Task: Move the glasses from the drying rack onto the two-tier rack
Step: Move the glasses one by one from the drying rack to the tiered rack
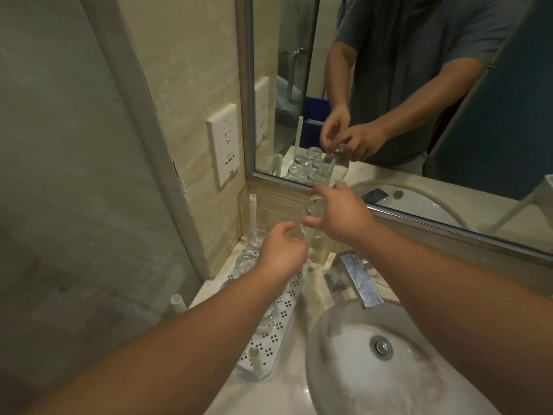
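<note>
Big mirror [419, 85] fills twelve to three o'clock, doubling both arms, and the white basin [344, 369] sits down at five with the chrome tap [356, 277] just above it. Along the left of the counter, from seven running up to eleven, lies the perforated white rack [278, 319] with its upright posts, and it's already carrying glasses: one [269, 317] near the front, two more [247, 262] further back by the wall corner. Whether this is the drying rack or a tier of the other one, I can't say.

Now the action, dead centre! The right hand [338, 217] comes in from four o'clock, fingers curled round a clear glass [314, 205] held up above the back of the rack. The left hand [281, 247], reaching from seven, sits just below and beside it, thumb and fingers bent in towards the glass's lower end; whether it has actual hold or only touches, too blurred to call.

Risks from here, by my reading: clear, likely wet glass in a shared grip could slip at the handover. Lowering it could knock the glasses standing underneath, or clip a post. And that tap is close at three o'clock of the hands, so a wide swing could strike it
</note>
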Demonstrator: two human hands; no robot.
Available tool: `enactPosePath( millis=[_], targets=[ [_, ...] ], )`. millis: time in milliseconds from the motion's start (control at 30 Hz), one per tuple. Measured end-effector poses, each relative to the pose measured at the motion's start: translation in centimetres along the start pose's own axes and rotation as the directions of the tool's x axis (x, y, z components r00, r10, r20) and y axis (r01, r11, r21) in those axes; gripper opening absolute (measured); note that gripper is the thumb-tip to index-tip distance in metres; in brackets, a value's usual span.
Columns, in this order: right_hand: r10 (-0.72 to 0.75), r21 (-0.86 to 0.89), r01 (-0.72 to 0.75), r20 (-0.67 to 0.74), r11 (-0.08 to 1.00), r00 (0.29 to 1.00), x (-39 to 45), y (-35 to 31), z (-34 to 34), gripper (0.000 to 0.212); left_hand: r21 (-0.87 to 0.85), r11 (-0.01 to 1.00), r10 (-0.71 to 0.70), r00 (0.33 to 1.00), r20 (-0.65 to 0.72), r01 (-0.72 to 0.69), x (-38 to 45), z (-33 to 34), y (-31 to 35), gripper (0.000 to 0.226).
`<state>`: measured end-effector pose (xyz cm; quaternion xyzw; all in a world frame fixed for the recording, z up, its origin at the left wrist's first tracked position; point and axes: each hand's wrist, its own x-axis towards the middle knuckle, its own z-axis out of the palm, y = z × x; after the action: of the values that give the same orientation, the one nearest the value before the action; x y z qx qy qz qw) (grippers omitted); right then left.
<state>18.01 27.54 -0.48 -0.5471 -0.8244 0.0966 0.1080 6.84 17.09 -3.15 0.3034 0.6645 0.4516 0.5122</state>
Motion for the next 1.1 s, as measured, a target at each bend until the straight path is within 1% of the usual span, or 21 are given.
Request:
enactPosePath(
  millis=[67, 200, 267, 333, 367, 433, 467, 533, 633, 733, 800, 867, 1000, 1100],
  targets=[
    [-0.006, 0.011, 0.007, -0.056, 1.0, 0.998, -0.6, -0.1, -0.9, 0.063, -0.086, 0.996, -0.035, 0.999, 0.006, 0.035, -1.1, 0.3, 0.4, 0.05],
    [-0.029, 0.043, 0.035, -0.14, 0.998, 0.99, -2.7, -0.6, -2.9, 0.058, -0.18, 0.98, -0.073, 0.996, 0.057, 0.082, -3.3, 1.2, 0.0, 0.031],
    [-0.048, 0.076, 0.062, -0.171, 0.995, 0.984, -4.1, -1.1, -3.9, 0.056, -0.284, 0.951, -0.101, 0.991, 0.083, 0.12, -4.3, 1.7, -0.4, 0.022],
    [-0.064, 0.126, 0.092, -0.213, 0.988, 0.975, -5.7, -1.8, -4.7, 0.054, -0.409, 0.896, -0.14, 0.984, 0.108, 0.172, -5.5, 2.1, -0.6, 0.018],
    [-0.069, 0.144, 0.105, -0.234, 0.984, 0.97, -6.5, -2.1, -5.1, 0.054, -0.47, 0.858, -0.166, 0.977, 0.131, 0.209, -6.0, 2.3, -0.6, 0.022],
    [-0.077, 0.168, 0.125, -0.269, 0.978, 0.96, -8.0, -2.9, -5.7, 0.055, -0.567, 0.773, -0.203, 0.958, 0.201, 0.283, -7.0, 2.6, -0.6, 0.04],
    [-0.077, 0.181, 0.132, -0.279, 0.975, 0.957, -8.7, -3.3, -5.9, 0.055, -0.593, 0.746, -0.198, 0.951, 0.239, 0.304, -7.4, 2.6, -0.5, 0.05],
    [-0.074, 0.214, 0.141, -0.294, 0.967, 0.953, -10.0, -3.9, -6.2, 0.054, -0.616, 0.723, -0.146, 0.941, 0.305, 0.312, -8.2, 2.4, -0.3, 0.064],
    [-0.062, 0.251, 0.144, -0.31, 0.957, 0.949, -11.5, -4.5, -6.4, 0.054, -0.65, 0.68, -0.073, 0.914, 0.4, 0.339, -9.4, 1.4, -0.1, 0.072],
    [-0.047, 0.302, 0.154, -0.335, 0.941, 0.941, -13.1, -5.2, -6.0, 0.053, -0.662, 0.642, -0.048, 0.882, 0.47, 0.388, -10.5, 0.1, -0.4, 0.078],
    [-0.045, 0.313, 0.158, -0.339, 0.937, 0.94, -14.2, -5.7, -5.6, 0.054, -0.666, 0.624, -0.044, 0.869, 0.492, 0.409, -11.1, -0.6, -0.6, 0.085],
    [-0.065, 0.312, 0.177, -0.336, 0.934, 0.939, -15.2, -6.0, -5.2, 0.054, -0.686, 0.6, -0.045, 0.873, 0.485, 0.412, -11.6, -1.0, -0.8, 0.09],
    [-0.099, 0.314, 0.213, -0.34, 0.925, 0.935, -16.6, -6.3, -4.9, 0.052, -0.734, 0.547, -0.049, 0.891, 0.451, 0.402, -12.3, -1.1, -1.0, 0.087],
    [-0.106, 0.327, 0.239, -0.375, 0.914, 0.921, -17.4, -6.6, -5.1, 0.051, -0.743, 0.534, -0.044, 0.89, 0.453, 0.404, -12.7, -1.1, -0.9, 0.091]
  ],
)
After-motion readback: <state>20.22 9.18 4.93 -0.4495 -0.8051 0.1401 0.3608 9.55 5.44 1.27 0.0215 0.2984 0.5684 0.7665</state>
